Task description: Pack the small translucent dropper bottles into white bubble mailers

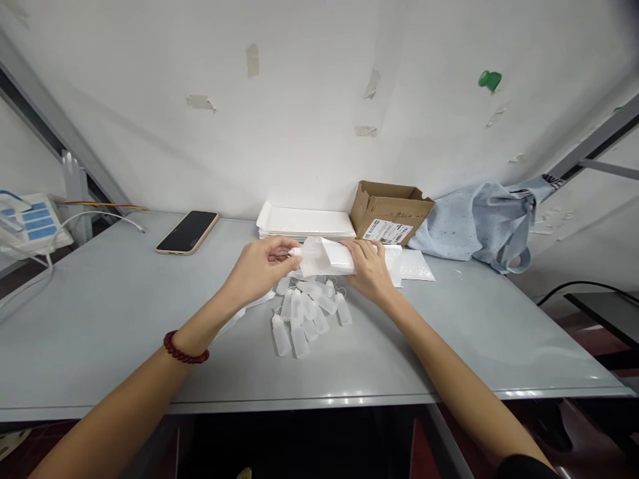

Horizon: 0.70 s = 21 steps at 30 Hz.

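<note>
My left hand [257, 269] is closed in a pinch on a small plastic squeeze bottle [295, 252]. The bottle's white cap shows at the fingertips, right at the open mouth of a white bubble mailer [338, 257]. Wrapped over the mailer from above, my right hand [369, 268] grips it a little above the table. Below both hands lies a loose pile of translucent squeeze bottles [298, 306] with white caps. More flat white pieces, partly covered by my left wrist, lie beside the pile.
Behind my hands are a stack of white mailers [307, 221] and an open cardboard box [392, 211]. A light blue cloth bag [466, 226] slumps at the right. A phone [188, 232] and a white cable [94, 214] lie at the left on the grey table [124, 319].
</note>
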Motion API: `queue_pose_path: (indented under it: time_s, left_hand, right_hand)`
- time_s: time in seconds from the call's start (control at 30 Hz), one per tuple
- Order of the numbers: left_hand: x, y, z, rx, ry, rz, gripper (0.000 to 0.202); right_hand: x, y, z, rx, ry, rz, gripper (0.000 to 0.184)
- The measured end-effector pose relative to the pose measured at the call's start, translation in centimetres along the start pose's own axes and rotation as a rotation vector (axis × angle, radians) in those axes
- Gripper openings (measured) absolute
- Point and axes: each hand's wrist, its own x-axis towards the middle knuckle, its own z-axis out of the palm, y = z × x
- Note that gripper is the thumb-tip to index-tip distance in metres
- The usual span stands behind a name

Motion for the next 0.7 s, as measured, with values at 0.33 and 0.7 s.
queue_pose_path:
  time_s: [0.33, 0.7]
  left_hand:
    - [-0.2, -0.3, 0.4, -0.091, 0.02, 0.141, 0.028]
    - [0.6, -0.5, -5.4, 0.509, -0.29, -0.19, 0.021]
  right_hand:
    - [0.1, 0.0, -0.1, 0.041, 0.015, 0.005, 0.046]
    - [0.0, 0.1, 0.0, 0.014, -0.005, 0.031, 0.048]
